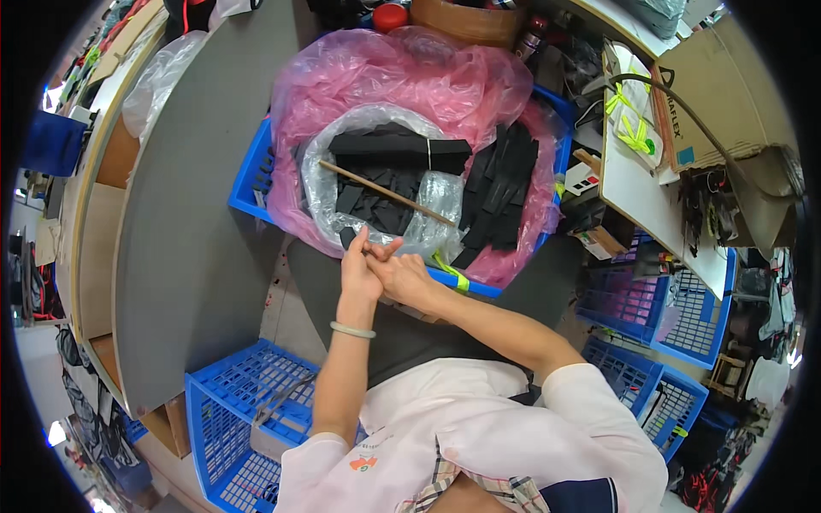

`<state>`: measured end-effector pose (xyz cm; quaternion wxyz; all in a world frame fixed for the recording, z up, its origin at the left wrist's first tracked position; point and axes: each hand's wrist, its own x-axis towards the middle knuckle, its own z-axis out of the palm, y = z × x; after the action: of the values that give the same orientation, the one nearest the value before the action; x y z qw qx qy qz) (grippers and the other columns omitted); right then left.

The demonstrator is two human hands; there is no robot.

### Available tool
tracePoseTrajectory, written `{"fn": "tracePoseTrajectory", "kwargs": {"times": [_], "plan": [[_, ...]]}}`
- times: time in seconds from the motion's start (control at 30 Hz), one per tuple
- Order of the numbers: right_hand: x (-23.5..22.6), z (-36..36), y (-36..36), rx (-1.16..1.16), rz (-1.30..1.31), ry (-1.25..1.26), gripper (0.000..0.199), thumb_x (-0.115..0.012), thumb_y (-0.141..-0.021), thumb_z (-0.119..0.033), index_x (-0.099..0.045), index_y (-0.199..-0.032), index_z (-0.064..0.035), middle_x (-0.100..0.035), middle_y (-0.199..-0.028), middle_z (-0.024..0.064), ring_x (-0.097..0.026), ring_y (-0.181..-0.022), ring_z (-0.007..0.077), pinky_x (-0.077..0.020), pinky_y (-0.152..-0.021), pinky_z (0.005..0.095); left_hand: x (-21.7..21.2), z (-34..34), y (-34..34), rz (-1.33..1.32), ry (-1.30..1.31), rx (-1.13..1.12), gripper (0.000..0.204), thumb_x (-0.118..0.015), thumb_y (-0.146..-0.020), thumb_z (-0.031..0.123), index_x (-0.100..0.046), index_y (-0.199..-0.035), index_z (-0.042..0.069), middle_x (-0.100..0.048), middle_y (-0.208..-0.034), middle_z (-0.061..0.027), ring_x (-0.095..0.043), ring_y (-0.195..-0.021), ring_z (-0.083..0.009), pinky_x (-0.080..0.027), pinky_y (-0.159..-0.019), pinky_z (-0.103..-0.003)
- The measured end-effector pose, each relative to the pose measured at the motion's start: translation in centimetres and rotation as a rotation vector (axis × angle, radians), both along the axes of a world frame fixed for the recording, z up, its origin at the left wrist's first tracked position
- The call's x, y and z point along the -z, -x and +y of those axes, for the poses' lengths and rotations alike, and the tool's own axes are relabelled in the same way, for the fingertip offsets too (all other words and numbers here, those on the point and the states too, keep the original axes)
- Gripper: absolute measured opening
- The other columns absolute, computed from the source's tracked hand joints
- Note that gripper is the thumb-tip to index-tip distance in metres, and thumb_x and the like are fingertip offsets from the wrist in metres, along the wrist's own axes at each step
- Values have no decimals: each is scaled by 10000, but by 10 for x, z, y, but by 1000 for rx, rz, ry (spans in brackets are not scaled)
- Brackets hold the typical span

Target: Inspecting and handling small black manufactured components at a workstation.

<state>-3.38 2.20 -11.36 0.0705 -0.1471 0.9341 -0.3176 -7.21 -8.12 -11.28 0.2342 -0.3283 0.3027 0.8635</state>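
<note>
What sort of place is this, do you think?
Probably a workshop or factory floor: black strips lie in a pink plastic bag inside a blue crate, with more blue crates standing about.

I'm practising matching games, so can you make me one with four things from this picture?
Things:
1. Wooden stick
2. Pale bracelet
3. Pink plastic bag
4. Neon-yellow strip

Places:
A. Bunched inside the middle blue crate
B. Over that crate's near rim
C. Slanting across the clear bag
D. Around the left wrist

Right pairs: 1-C, 2-D, 3-A, 4-B
</note>
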Motion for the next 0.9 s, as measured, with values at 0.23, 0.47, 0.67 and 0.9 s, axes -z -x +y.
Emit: {"fn": "tracePoseTrajectory", "kwargs": {"times": [0.23,0.47,0.67,0.9], "plan": [[59,61,39,605,156,-7,191,-649,-743,-146,-614,-915,-70,-589,-874,115,-588,-837,310,-501,-670,432,27,-48,54,-192,-2,-138,380,-613,-842,451,-460,-704,133,-616,-820,-75,-592,-952,-241,-322,-986,-437],[109,90,43,411,118,61,200,-661,-760,-147,-574,-906,-41,-528,-824,130,-576,-735,310,-464,-590,416,18,-31,86,-270,-137,-259,471,-554,-835,562,-437,-694,128,-634,-880,-93,-585,-990,-252,-296,-1015,-436],[17,131,-22,359,-205,519,166,-566,-850,-55,-611,-1007,-24,-614,-775,128,-607,-628,221,-474,-577,312,14,-50,102,-211,-50,-352,532,-505,-821,635,-419,-680,130,-640,-922,-118,-583,-1014,-270,-308,-1004,-440],[-11,125,-42,210,-217,566,361,-573,-824,11,-606,-1170,-87,-637,-771,122,-603,-604,166,-470,-563,277,1,-46,94,-128,-74,-390,525,-561,-805,606,-462,-635,120,-635,-875,-135,-609,-924,-287,-448,-875,-429]]}}
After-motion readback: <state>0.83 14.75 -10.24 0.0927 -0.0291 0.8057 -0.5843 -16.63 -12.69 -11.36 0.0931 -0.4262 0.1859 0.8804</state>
